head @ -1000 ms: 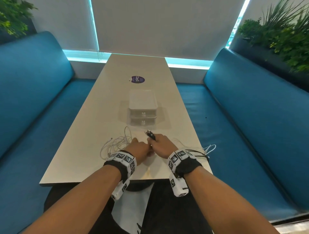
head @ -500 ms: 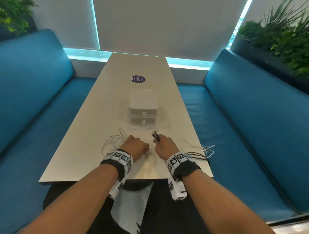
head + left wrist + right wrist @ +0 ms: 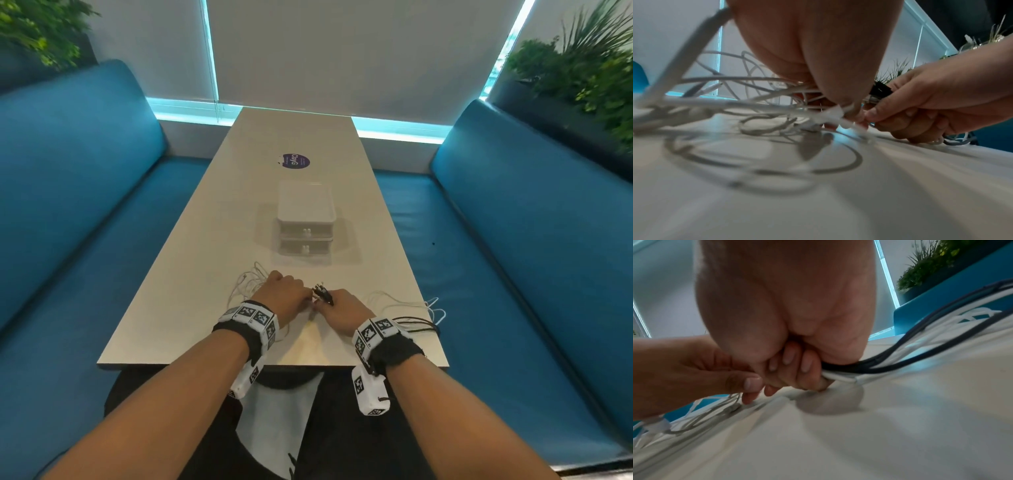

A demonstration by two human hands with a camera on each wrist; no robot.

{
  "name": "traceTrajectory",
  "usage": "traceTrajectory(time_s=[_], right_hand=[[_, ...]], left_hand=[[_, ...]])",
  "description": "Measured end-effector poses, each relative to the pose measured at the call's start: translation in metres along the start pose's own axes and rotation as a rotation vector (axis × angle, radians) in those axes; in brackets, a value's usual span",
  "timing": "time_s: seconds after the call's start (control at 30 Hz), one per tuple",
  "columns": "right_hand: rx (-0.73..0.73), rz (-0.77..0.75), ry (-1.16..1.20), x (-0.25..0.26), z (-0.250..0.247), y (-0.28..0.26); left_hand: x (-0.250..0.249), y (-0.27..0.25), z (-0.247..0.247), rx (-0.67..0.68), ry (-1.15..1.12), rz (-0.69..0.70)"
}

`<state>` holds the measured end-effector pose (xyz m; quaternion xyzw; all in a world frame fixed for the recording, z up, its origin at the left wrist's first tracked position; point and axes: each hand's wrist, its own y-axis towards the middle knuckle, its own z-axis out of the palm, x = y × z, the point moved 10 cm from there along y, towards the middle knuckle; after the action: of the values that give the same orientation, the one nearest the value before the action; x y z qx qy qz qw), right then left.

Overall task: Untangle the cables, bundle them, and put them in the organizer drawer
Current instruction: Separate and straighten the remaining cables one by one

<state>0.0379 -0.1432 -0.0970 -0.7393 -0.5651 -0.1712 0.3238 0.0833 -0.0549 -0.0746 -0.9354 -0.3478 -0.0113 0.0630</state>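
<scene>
I judge I'm early on: nothing is bundled yet. By the table's point(image 3: 191, 274) near edge my right hand point(image 3: 342, 310) is curled round dark and white cables point(image 3: 890, 363), plugs sticking out. My left hand point(image 3: 284, 298) pinches a white strand from the tangle point(image 3: 735, 100) beside it. Farther up the middle, the organizer point(image 3: 305, 219) sits with both drawers closed.

Here's a booth nook in an office lounge or café: a long pale table point(image 3: 301, 137) runs between two blue padded benches point(image 3: 68, 164), left and right. At the far end hang drawn window blinds point(image 3: 342, 51), with green planters point(image 3: 582, 68) behind both seatbacks.
</scene>
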Motion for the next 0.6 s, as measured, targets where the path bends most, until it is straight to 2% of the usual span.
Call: traceTrajectory(time_s=[0.1,0.23,0.33,0.47,0.6], right_hand=[[-0.049,0.046,-0.119,-0.008,-0.01,0.0],[-0.184,0.185,-0.197,-0.042,-0.041,-0.003],[-0.266,0.22,-0.207,-0.048,-0.053,-0.006],[-0.343,0.124,-0.085,-0.028,-0.052,-0.007],[-0.257,-0.017,-0.069,0.004,-0.033,-0.005]], left_hand=[[0.018,-0.006,0.001,0.026,0.025,-0.025],[0.045,-0.012,0.008,0.048,0.009,-0.08],[0.043,-0.011,0.007,0.04,0.022,-0.099],[0.025,-0.006,-0.001,0.041,0.024,-0.091],[0.006,-0.003,-0.009,-0.013,-0.003,-0.052]])
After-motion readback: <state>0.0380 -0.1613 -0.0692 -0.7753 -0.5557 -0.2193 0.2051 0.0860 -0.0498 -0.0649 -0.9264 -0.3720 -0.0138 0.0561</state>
